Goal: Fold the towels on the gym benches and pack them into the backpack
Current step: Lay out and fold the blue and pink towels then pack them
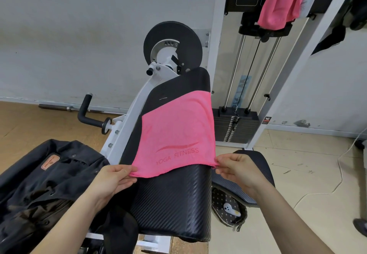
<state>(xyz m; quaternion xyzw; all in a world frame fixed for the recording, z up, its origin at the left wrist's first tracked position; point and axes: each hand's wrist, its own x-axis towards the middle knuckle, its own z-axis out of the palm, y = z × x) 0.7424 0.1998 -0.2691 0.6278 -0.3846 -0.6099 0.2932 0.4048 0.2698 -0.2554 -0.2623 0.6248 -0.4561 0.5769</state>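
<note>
A pink towel (175,132) printed "YOGA FITNESS" lies spread on the black padded gym bench (174,204). My left hand (113,180) pinches its near left corner. My right hand (236,168) pinches its near right corner. The near edge is lifted slightly off the pad. A black backpack (45,184) with an orange label sits at the bench's left, its top open. Another pink towel (282,1) hangs on the weight machine at the upper right.
The white machine frame (127,118) and a black weight disc (172,45) stand behind the bench. A weight stack (236,126) sits at the right. A second black pad (256,166) lies under my right wrist, with a dotted bag (228,208) below it. A white cable (337,174) crosses the floor.
</note>
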